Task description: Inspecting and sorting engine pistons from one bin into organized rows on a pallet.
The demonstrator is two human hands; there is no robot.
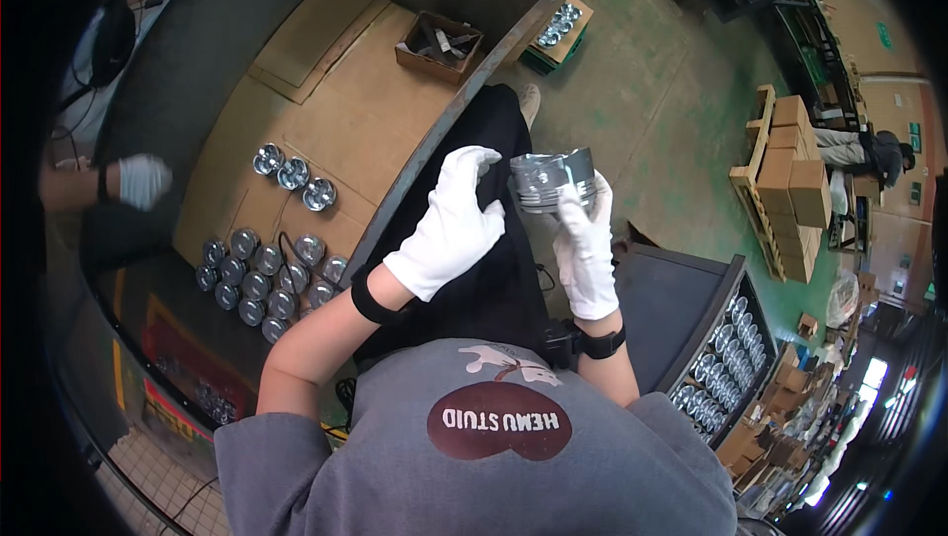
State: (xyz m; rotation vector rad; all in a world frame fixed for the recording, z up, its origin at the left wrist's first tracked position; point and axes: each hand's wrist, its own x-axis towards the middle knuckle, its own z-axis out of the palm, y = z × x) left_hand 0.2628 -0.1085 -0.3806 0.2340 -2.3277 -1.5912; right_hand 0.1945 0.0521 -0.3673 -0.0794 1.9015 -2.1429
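Observation:
My right hand point(588, 254), in a white glove, grips a shiny silver piston point(548, 180) with grooves round its side. Thumb and fingers close on the piston's right end, and it is held up over the gap beside my leg. Just left of it is my left hand point(449, 225), also gloved in white. Its fingers are bent, with the thumb apart and nothing between them. Three pistons point(293, 174) lie in a slanting row on the cardboard-covered bench point(365, 91). Several more pistons point(255, 286) stand grouped at the bench's near left.
A small carton point(439, 47) of tools sits by the bench's raised metal rim point(444, 126). Another person's gloved hand point(143, 182) is at the left. To my right stands a rack point(731, 358) full of metal parts; beyond are a pallet point(765, 180) with boxes and a distant person point(879, 156).

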